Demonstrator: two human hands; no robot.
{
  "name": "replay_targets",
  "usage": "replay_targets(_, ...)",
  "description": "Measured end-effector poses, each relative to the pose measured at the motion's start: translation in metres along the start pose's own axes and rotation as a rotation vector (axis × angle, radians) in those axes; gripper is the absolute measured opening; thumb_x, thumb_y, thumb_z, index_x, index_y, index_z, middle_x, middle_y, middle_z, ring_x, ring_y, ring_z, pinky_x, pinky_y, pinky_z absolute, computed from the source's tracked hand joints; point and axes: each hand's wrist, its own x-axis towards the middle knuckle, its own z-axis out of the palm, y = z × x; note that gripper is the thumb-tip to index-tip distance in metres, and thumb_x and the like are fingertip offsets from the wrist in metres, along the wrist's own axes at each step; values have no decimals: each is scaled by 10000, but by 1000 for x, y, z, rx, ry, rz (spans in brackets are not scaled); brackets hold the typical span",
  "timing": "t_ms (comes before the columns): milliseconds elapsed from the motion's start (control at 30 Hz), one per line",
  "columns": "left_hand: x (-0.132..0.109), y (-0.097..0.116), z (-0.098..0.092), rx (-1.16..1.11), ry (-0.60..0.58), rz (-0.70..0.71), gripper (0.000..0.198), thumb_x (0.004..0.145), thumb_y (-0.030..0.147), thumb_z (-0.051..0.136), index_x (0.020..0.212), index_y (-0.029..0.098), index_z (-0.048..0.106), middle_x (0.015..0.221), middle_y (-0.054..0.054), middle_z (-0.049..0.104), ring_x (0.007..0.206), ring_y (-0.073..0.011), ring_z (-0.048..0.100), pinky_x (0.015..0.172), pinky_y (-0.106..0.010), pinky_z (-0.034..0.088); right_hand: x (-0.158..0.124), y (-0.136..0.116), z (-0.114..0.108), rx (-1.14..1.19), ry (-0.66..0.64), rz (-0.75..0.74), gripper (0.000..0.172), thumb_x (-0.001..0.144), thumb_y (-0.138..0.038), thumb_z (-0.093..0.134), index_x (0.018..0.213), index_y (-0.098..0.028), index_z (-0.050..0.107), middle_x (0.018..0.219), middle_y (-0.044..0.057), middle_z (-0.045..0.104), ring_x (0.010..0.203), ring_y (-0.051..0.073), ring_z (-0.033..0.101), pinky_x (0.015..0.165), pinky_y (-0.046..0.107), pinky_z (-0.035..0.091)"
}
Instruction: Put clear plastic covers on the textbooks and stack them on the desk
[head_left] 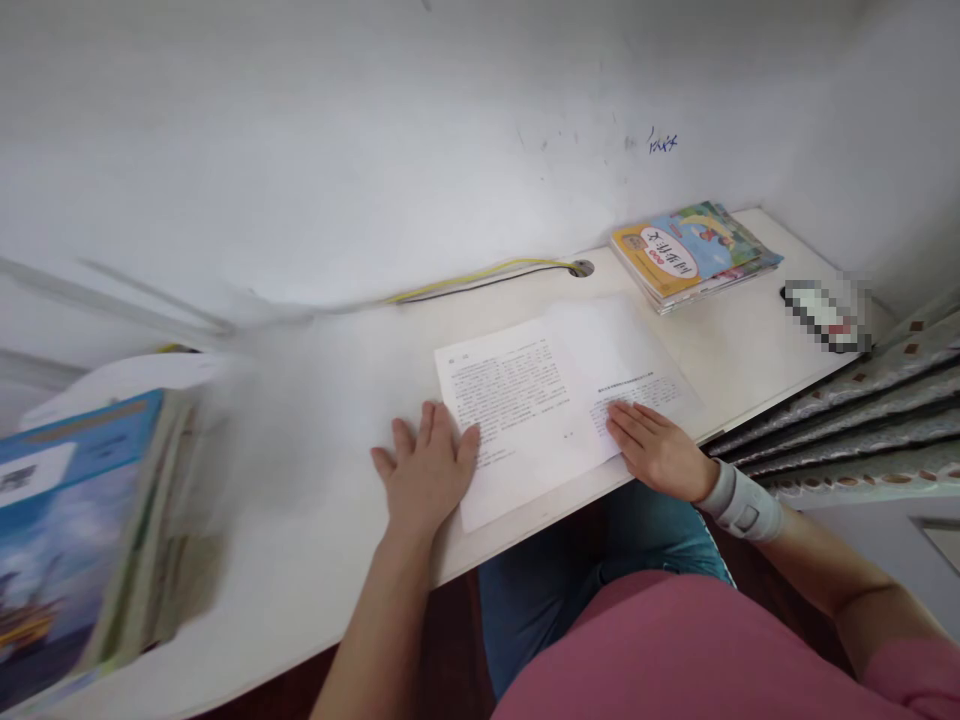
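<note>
An open book or folded printed sheet point(525, 460) lies flat on the white desk point(315, 480), with text on its left and right pages. My left hand point(427, 465) rests palm down with fingers spread, partly on the desk and partly over the left page's edge. On the lower part of the right page lies my right hand point(656, 450), flat, its fingers stretched out and covering some of the print. A grey band point(742, 505) is around my right wrist. Neither hand grips anything.
A stack of books with a colourful cover point(675, 255) sits at the back right, beside a blurred-out object point(825, 315). Yellow and black cables point(480, 277) run along the wall into a desk hole point(582, 268). More books point(75, 540) are piled at left. A patterned curtain point(862, 430) hangs right.
</note>
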Motion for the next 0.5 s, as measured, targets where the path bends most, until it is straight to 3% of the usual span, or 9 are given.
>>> replay_targets(200,0,0,0,-8,23,13,697,922,483,205,1472,66,300,1549,-124,278,1418,-420,161,1111,-637,118,-5,1,13,-61,61,-3,404,895,-45,383,1255,-26,566,1292,223,581,1273,240,501,1035,410,476)
replay_targets(500,1,-2,3,-30,31,10,695,919,492,217,1476,86,303,1545,-122,290,1428,-400,152,1122,-617,115,-7,1,8,-143,-41,30,392,875,-32,409,1219,-21,598,1260,199,612,1195,246,571,1018,363,490)
